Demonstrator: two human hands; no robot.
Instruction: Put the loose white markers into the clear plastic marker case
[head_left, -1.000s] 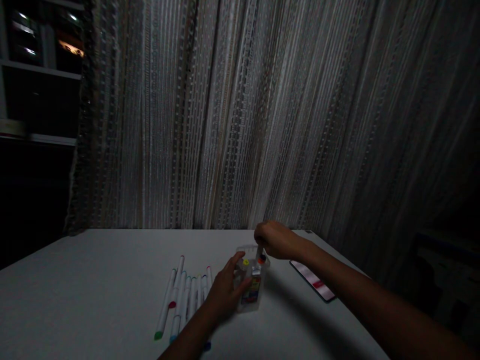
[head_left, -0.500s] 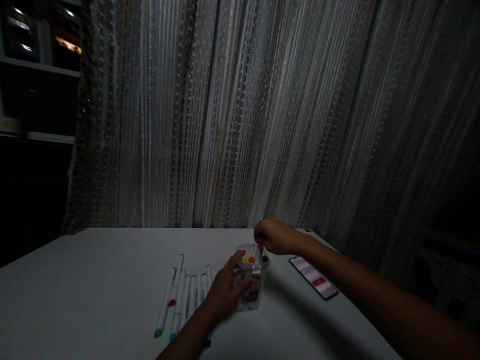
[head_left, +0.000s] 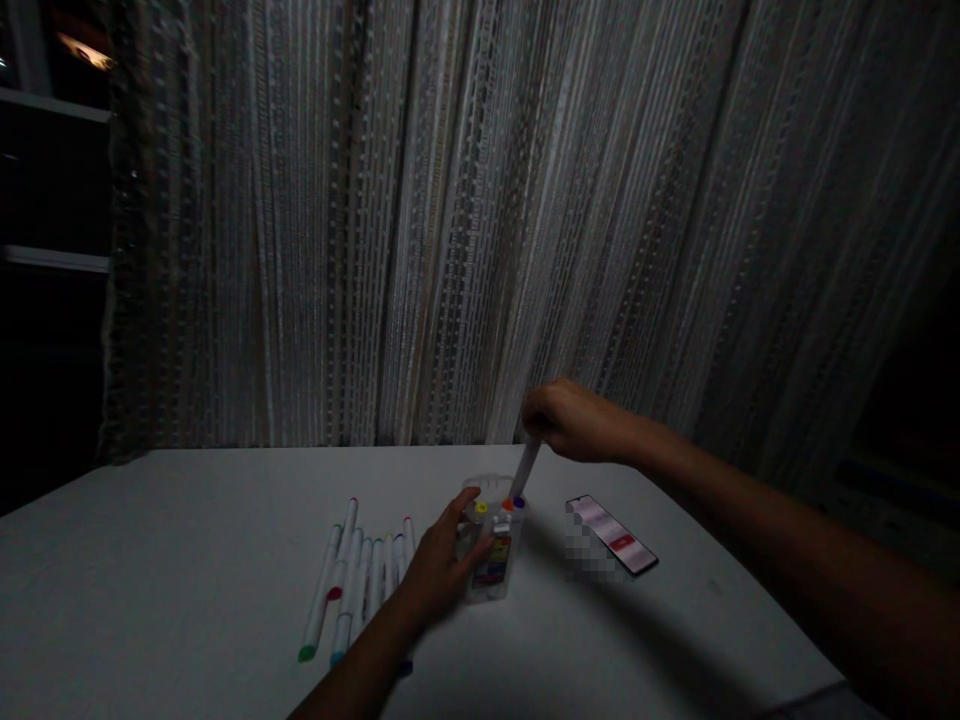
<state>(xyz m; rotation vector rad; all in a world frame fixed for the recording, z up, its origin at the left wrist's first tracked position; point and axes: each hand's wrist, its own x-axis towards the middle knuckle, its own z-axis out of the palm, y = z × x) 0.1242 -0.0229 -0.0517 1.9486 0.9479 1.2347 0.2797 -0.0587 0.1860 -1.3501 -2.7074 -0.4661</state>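
Observation:
A clear plastic marker case point(head_left: 491, 560) stands upright on the white table point(head_left: 187, 600), with a few coloured marker caps showing at its top. My left hand point(head_left: 442, 565) is wrapped round the case's left side. My right hand point(head_left: 570, 420) is raised above the case, pinched on the upper end of a white marker point(head_left: 525, 470) whose lower tip hangs at the case's mouth. Several white markers point(head_left: 356, 585) with coloured ends lie side by side just left of my left hand.
A phone point(head_left: 611, 535) with a lit screen lies flat to the right of the case. A striped curtain point(head_left: 480, 220) hangs along the table's far edge. Dark shelving point(head_left: 45, 180) stands at the far left. The room is dim.
My right hand has risen, lifting a white marker up out of the case. My left hand stays on the case. The camera has shifted a little.

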